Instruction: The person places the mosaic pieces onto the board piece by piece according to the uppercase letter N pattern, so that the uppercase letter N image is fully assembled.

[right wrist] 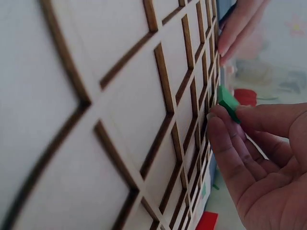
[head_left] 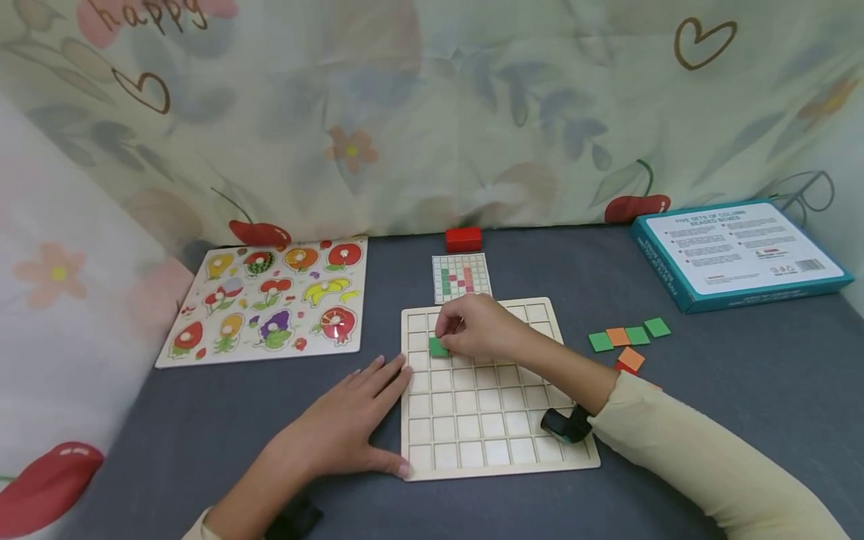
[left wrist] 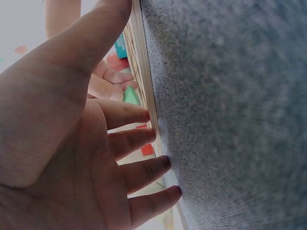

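Observation:
A pale wooden grid board (head_left: 466, 427) lies on the dark table. Between thumb and fingers, my right hand (head_left: 481, 328) pinches a green square tile (head_left: 437, 347) over the upper left cells of the board. The right wrist view shows the tile (right wrist: 229, 102) tilted in those fingertips, close to the grid. My left hand (head_left: 351, 420) rests along the board's left edge, its fingers spread and straight, with the thumb at the lower left corner. In the left wrist view its fingertips touch the board's side (left wrist: 144, 72).
A pattern card (head_left: 462, 277) with coloured squares lies behind the board, before a red block (head_left: 463, 240). Several loose tiles, including a green tile (head_left: 657, 328) and an orange tile (head_left: 632, 358), lie to the right. A fruit puzzle (head_left: 283, 300) is at left, a teal box (head_left: 742, 255) at back right.

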The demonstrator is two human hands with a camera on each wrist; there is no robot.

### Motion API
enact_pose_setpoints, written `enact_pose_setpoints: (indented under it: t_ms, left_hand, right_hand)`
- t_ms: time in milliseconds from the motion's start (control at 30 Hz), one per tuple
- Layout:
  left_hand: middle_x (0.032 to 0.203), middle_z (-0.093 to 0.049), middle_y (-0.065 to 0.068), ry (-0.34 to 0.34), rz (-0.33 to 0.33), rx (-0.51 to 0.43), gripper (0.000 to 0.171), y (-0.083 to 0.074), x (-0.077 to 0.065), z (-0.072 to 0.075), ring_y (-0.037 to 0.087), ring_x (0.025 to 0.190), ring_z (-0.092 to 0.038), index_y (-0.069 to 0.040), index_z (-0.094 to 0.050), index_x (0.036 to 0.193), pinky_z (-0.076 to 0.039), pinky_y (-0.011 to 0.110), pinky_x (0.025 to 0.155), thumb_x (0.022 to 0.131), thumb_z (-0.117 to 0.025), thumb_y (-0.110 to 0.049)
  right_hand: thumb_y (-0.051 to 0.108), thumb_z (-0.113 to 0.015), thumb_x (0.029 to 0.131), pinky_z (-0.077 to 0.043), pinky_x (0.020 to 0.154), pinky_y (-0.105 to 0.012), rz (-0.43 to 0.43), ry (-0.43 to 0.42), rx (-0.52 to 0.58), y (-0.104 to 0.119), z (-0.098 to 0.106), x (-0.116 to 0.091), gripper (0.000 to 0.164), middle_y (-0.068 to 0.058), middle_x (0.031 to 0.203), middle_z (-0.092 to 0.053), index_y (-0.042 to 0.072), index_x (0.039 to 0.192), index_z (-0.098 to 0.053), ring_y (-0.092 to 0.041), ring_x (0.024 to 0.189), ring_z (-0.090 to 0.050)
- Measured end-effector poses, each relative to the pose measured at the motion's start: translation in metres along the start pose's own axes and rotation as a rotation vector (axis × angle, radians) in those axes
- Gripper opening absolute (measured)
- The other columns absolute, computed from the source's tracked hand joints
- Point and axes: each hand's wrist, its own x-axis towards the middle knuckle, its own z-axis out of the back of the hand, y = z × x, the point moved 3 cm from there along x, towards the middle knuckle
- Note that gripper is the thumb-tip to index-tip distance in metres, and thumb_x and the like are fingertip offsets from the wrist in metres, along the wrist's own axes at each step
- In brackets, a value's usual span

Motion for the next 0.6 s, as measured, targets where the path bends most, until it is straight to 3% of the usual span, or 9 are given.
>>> enact_pose_setpoints:
  t_ms: [600]
  left_hand:
    - [0.166, -0.017, 0.006, 0.001, 0.001, 0.015, 0.118, 0.0013, -0.0002, -0.0022, 0.032, 0.151, -0.014, -0.011, -0.026, 0.160, -0.024, 0.057, 0.114, 0.073, -0.064, -0.082]
  right_hand:
    - [-0.001, -0.070, 0.083, -0.050, 0.066, -0.026, 0.064, 0.018, -0.060, 0.0025, -0.0085, -0.0032, 0.014, 0.006, 0.071, -0.062, 0.012, 0.078, -0.070, -0.009, 0.069, -0.057]
